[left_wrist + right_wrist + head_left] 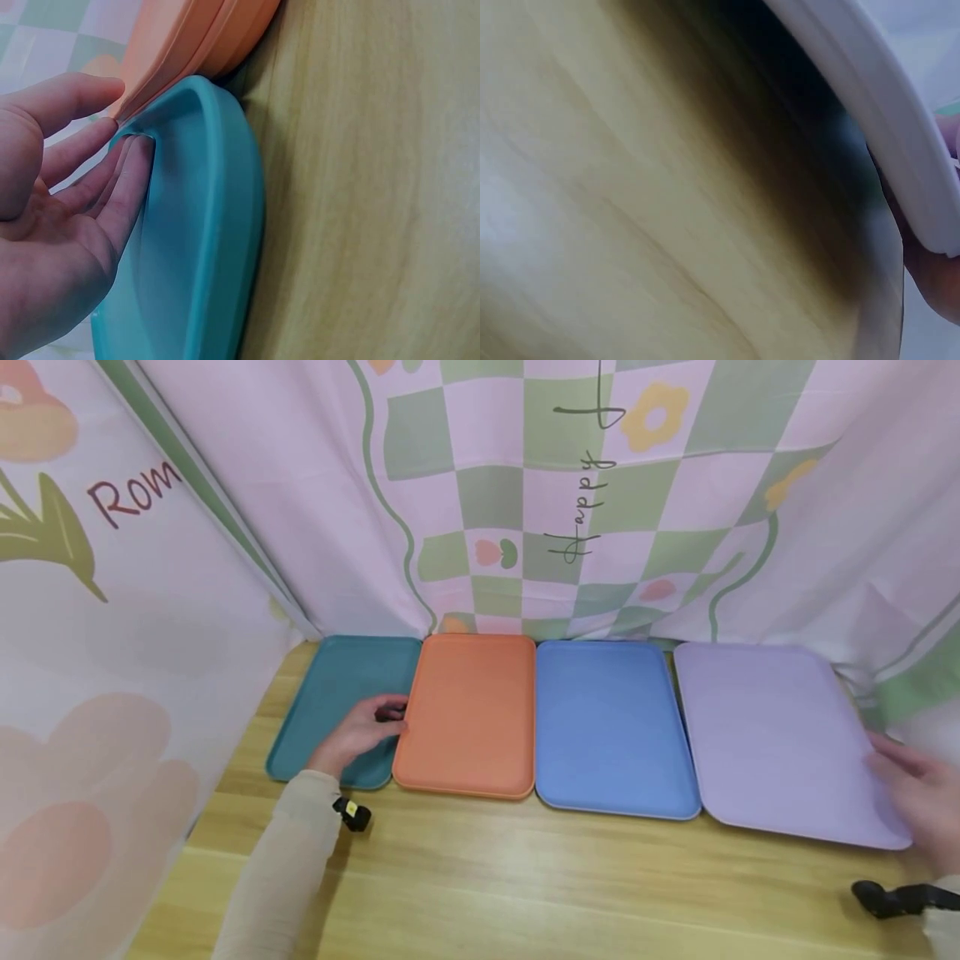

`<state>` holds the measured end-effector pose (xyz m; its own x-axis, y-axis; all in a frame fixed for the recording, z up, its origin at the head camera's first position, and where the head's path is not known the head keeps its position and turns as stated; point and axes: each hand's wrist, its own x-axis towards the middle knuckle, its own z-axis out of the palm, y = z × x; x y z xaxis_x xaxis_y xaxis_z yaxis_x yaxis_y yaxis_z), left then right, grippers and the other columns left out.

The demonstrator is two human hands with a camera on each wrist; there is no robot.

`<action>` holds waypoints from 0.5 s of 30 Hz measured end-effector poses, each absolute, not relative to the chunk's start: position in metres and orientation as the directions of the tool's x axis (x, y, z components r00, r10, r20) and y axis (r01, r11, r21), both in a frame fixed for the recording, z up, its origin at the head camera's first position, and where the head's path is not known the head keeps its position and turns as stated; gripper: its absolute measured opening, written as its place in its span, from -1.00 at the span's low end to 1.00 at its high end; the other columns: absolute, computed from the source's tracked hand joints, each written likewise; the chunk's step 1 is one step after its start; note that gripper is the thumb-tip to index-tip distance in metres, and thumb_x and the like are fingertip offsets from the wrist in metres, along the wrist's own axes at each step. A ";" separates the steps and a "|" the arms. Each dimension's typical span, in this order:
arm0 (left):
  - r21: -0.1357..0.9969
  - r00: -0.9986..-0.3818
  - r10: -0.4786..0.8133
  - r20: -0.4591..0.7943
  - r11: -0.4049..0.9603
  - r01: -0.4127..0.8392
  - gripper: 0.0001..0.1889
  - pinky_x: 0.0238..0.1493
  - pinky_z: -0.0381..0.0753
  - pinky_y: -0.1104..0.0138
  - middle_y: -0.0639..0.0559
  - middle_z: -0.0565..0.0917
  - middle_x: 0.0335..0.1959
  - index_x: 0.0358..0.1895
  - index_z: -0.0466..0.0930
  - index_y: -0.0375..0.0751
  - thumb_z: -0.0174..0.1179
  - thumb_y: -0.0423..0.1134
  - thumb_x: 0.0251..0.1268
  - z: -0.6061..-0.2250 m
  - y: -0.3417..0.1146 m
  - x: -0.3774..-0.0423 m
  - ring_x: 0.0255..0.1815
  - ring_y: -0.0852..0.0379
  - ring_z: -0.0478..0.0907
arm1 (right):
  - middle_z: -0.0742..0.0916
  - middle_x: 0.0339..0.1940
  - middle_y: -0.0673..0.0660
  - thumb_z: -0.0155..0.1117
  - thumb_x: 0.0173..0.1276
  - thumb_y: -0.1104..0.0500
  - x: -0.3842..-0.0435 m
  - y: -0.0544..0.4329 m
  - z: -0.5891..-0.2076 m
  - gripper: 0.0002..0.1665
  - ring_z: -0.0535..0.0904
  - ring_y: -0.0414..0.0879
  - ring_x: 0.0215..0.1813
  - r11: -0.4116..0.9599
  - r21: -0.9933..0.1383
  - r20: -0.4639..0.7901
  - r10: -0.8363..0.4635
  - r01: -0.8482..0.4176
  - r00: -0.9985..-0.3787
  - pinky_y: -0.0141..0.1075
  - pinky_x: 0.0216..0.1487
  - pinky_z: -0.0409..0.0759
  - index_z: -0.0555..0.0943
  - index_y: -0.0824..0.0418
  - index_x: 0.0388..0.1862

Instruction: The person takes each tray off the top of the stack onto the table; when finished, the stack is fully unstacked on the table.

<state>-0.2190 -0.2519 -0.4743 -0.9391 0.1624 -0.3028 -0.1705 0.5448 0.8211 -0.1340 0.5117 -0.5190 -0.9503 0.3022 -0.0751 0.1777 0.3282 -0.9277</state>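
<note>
Four trays would be a row: a teal tray [341, 681], an orange tray [472, 718], a blue tray [611, 727] and a lilac tray [780, 743]. My left hand [363, 731] reaches over the teal tray to the orange tray's left edge. In the left wrist view, the left hand [67, 180] has loosely bent fingers [127, 184] against the teal tray's inner rim, with thumb and forefinger beside the orange rim. My right hand [918, 793], blurred, grips the lilac tray's right edge. The right wrist view shows the lilac rim [877, 112] tilted above the wood.
The trays sit on a wooden table [525, 877]. A patterned curtain [555, 510] hangs right behind them, and a white printed cloth [112, 652] lines the left side. A small black camera [352, 814] is strapped to the left wrist.
</note>
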 end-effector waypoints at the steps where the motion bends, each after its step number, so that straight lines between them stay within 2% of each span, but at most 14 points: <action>1: 0.821 -0.939 0.161 -0.303 0.544 -0.171 -0.45 0.34 0.63 -0.01 -0.19 0.61 0.40 0.55 0.50 -0.10 0.31 -0.23 0.57 -0.475 -0.252 -0.219 0.40 -0.17 0.54 | 0.58 -0.10 -0.76 0.20 0.68 0.18 -0.135 0.514 -0.520 -0.48 0.45 -0.76 -0.18 0.331 -0.927 -0.072 0.303 0.175 -0.950 -0.74 -0.23 0.39 0.64 -0.48 0.32; 5: 0.821 -0.940 0.164 -0.299 0.547 -0.166 -0.45 0.32 0.64 -0.01 -0.20 0.62 0.39 0.55 0.50 -0.13 0.31 -0.24 0.57 -0.476 -0.251 -0.219 0.39 -0.18 0.54 | 0.59 -0.11 -0.76 0.17 0.70 0.18 -0.137 0.519 -0.520 -0.47 0.49 -0.72 -0.20 0.327 -0.927 -0.088 0.281 0.182 -0.956 -0.70 -0.26 0.45 0.62 -0.50 0.33; 10: 0.819 -0.939 0.168 -0.299 0.550 -0.163 -0.45 0.31 0.64 -0.01 -0.21 0.62 0.39 0.55 0.49 -0.15 0.31 -0.23 0.57 -0.476 -0.251 -0.220 0.39 -0.19 0.54 | 0.59 -0.18 -0.76 0.22 0.66 0.19 -0.137 0.515 -0.517 -0.50 0.54 -0.66 -0.26 0.294 -0.936 -0.107 0.293 0.196 -0.950 -0.67 -0.34 0.47 0.69 -0.48 0.25; 15: 0.823 -0.939 0.168 -0.301 0.544 -0.166 -0.44 0.34 0.63 -0.02 -0.20 0.61 0.41 0.56 0.48 -0.14 0.32 -0.22 0.57 -0.476 -0.253 -0.220 0.40 -0.19 0.54 | 0.62 -0.28 -0.75 0.29 0.60 0.17 -0.137 0.503 -0.509 -0.57 0.53 -0.65 -0.31 0.320 -0.918 -0.108 0.363 0.232 -0.926 -0.68 -0.38 0.45 0.78 -0.47 0.02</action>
